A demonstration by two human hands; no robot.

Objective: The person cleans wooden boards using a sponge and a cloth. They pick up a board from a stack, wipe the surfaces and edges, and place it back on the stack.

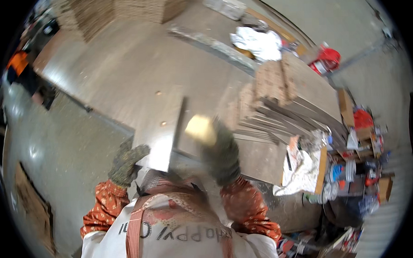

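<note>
Item one: the metal sheet (pixel 163 130), a flat grey rectangular panel, which we take as our landmark. It lies on the large workbench (pixel 122 73), its near edge overhanging toward our chest, with two small brass-coloured studs showing on or beside its upper face.

Item two: our left hand (pixel 126 163), in a speckled knit work glove, at the sheet's near left corner. Its fingers are curled and closed over the sheet's edge, gripping it.

Item three: our right hand (pixel 222 155), in a matching glove, just right of the sheet. It is blurred; its fingers appear wrapped round a pale yellowish block (pixel 200 129), which sits beside the sheet's right edge. We cannot tell whether the block touches the sheet.

Item four: a stack of thin grey strips (pixel 279 115), right of the sheet, fanned out on the bench, with a perforated brown piece (pixel 271 81) resting on top.

Item five: a white crumpled cloth (pixel 258 41), beyond and right of the sheet, and a red container (pixel 327 59) further right.

Item six: a cluttered heap of tins, papers and boxes (pixel 353 169), well right of the sheet.

Item seven: stacked brown boards (pixel 120 9), far beyond the sheet at the bench's end.
</note>
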